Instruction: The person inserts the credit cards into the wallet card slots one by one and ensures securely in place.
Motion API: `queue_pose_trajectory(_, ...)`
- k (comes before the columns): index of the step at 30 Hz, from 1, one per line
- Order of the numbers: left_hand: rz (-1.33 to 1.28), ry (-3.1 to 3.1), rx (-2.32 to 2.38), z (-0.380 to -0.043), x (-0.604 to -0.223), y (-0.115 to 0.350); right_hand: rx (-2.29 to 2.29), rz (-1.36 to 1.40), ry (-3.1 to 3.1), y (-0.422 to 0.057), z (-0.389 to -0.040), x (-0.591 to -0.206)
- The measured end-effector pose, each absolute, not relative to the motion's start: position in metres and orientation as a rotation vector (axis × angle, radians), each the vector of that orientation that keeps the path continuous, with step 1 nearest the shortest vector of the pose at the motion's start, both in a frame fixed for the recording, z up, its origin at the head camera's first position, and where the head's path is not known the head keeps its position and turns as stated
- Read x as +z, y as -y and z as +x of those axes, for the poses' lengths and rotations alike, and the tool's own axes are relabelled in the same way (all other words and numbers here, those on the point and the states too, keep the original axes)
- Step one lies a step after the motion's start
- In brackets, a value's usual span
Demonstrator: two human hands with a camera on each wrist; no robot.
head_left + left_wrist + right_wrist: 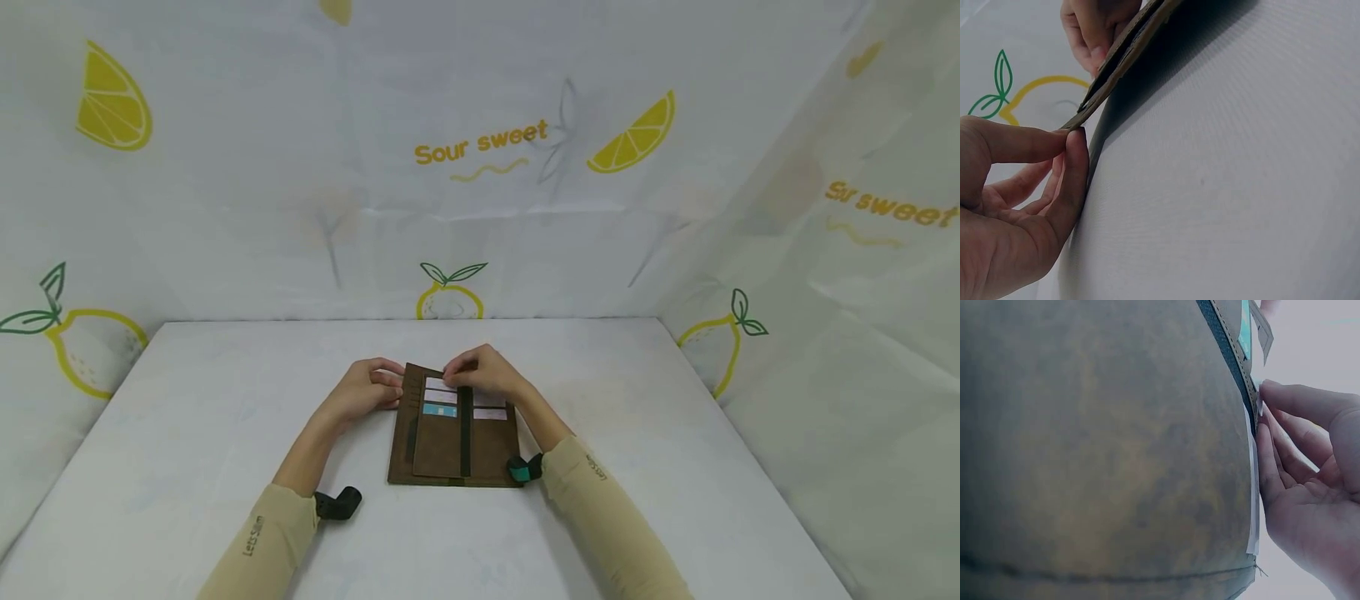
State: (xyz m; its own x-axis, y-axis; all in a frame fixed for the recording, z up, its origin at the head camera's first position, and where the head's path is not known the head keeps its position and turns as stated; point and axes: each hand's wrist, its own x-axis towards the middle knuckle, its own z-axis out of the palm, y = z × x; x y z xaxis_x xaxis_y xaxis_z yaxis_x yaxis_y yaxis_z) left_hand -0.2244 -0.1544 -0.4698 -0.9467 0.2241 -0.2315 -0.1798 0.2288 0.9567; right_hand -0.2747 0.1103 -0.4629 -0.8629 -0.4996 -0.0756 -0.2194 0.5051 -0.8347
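A brown leather wallet (pixel 438 454) lies open on the white table, with a dark strap (pixel 465 437) down its middle. White cards (pixel 440 397) and a blue card (pixel 439 410) show in its left slots; more pale cards (pixel 490 413) sit on the right. My left hand (pixel 363 389) pinches the wallet's left edge between thumb and finger, lifting it off the table in the left wrist view. At the top of the left slots, my right hand (pixel 486 371) pinches a white card (pixel 1260 403), mostly hidden by the fingers.
The white tabletop (pixel 660 500) reaches out on all sides of the wallet. Behind it hangs a pale sheet (pixel 262 167) printed with lemons and words, and another side of it stands at the right. Each wrist wears a black camera mount (pixel 339 503).
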Motion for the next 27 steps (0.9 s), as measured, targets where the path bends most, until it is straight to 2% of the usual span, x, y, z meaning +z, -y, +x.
queue_pose_trajectory(27, 0.074, -2.221, 1.720, -0.224, -0.473, 0.154, -1.351, -0.606, -2.503, -0.119, -0.278, -0.456)
